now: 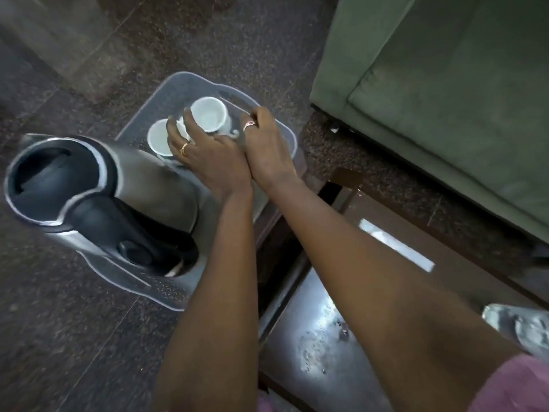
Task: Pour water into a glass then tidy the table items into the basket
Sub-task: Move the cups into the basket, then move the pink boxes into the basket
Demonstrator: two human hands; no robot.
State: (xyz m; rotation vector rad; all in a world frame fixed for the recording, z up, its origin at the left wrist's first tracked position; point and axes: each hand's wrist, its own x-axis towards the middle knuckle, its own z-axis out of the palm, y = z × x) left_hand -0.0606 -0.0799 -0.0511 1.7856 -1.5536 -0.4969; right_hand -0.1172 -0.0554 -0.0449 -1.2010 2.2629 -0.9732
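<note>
A clear plastic tray (285, 135), serving as the basket, sticks out from the table's left edge over the floor. On it stand a steel electric kettle (142, 185) with a black lid and handle, and two empty white cups. My left hand (205, 153) lies over the cups. Its forefinger and thumb flank the far cup (209, 113), and the other fingers rest on the near cup (159, 138). My right hand (264, 144) is closed on the tray's far right rim, and its wrist touches my left wrist.
A dark glossy wooden table (320, 337) runs under my forearms. A green sofa (445, 99) stands at the right. A crumpled grey object (520, 322) lies at the table's right edge. Dark speckled stone floor (59, 322) surrounds the tray.
</note>
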